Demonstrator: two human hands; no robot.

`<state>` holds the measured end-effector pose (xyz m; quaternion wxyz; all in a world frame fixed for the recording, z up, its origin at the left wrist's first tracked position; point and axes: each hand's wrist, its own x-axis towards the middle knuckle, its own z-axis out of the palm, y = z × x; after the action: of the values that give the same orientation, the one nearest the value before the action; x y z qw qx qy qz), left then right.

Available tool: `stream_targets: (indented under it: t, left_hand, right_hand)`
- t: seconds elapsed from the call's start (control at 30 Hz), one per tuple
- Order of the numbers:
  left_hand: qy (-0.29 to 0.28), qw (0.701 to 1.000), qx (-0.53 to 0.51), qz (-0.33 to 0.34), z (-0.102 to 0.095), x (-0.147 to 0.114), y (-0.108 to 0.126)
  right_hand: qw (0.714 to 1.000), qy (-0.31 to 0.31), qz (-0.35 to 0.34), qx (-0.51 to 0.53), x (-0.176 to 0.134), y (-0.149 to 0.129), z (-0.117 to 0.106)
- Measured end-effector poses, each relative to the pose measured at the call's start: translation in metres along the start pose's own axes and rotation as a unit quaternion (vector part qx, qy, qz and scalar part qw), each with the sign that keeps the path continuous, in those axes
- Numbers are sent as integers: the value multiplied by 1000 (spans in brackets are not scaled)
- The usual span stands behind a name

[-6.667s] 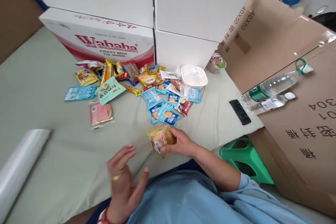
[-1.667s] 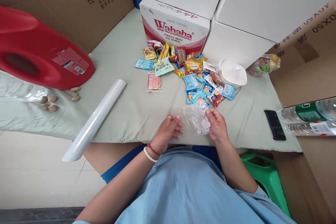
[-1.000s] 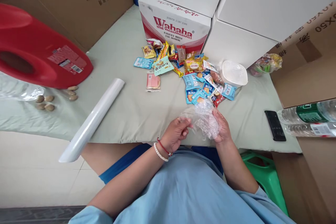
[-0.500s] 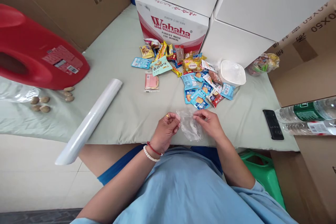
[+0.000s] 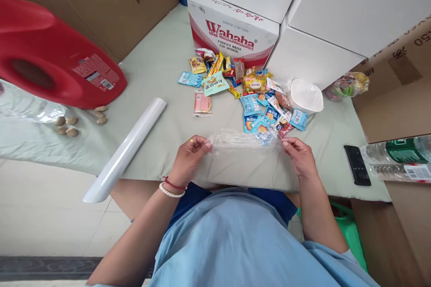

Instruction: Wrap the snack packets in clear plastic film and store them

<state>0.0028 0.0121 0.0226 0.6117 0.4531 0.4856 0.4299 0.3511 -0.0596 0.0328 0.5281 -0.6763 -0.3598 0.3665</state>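
A thin, clear plastic film (image 5: 240,140), crinkled along its length, is stretched sideways above the table's near part. My left hand (image 5: 192,154) pinches its left end between thumb and fingers; a red string and a white bead bracelet circle that wrist. At the other end, my right hand (image 5: 299,154) has its fingers closed on the film. Just beyond the film lies a pile of wrapped snacks (image 5: 256,84), partly seen through it. A pink-labelled snack packet (image 5: 202,103) rests apart from the pile. Right of the snacks stands a white bowl (image 5: 307,95) with clear plastic in it.
On the left are a white roll (image 5: 126,148), a red jug (image 5: 60,54), several brown nut-like pieces (image 5: 71,120) and a clear bottle (image 5: 30,101). A Wahaha carton (image 5: 232,31) stands behind. To the right lie a black phone (image 5: 357,166) and plastic bottles (image 5: 400,150).
My hands have moved apart, left hand leftward and right hand rightward. The film, bunched between them before, is now drawn out wide. The whole view has shifted slightly.
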Motion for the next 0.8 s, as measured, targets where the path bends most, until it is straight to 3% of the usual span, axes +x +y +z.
stream_targets:
  t: [0.07,0.13,0.2,0.23,0.37,0.43,0.5,0.57,0.67,0.73,0.8]
  left_hand:
    - [-26,999,14,29,4,-4,2]
    - [-47,997,27,55,9,-10,7]
    - [-67,992,62,88,15,-18,15]
    - [-78,988,87,104,18,-21,20]
    - [-150,968,156,126,27,-34,35]
    - [-179,968,142,105,29,-37,38]
    - [-198,973,98,72,32,-36,36]
    - [-183,983,18,16,36,-31,29]
    - [-106,988,-65,-92,46,-17,17]
    - [-74,988,-48,-128,53,-6,10]
    - [-61,991,-19,-121,56,5,4]
  right_hand:
    - [994,24,-60,-88,1,-1,1]
    - [973,64,-144,-170,-5,-12,7]
    - [949,60,-228,-209,-18,-29,20]
    - [940,24,-265,-213,-25,-38,29]
    - [890,-211,-352,-200,-47,-56,66]
    - [872,-262,-366,-192,-49,-52,79]
    - [871,-270,-365,-186,-46,-43,87]
    - [874,-273,-360,-180,-43,-35,90]
    - [867,-289,-368,-173,-43,-30,91]
    - [860,-294,-382,-168,-44,-31,90]
    - [860,-286,-389,-164,-46,-32,85]
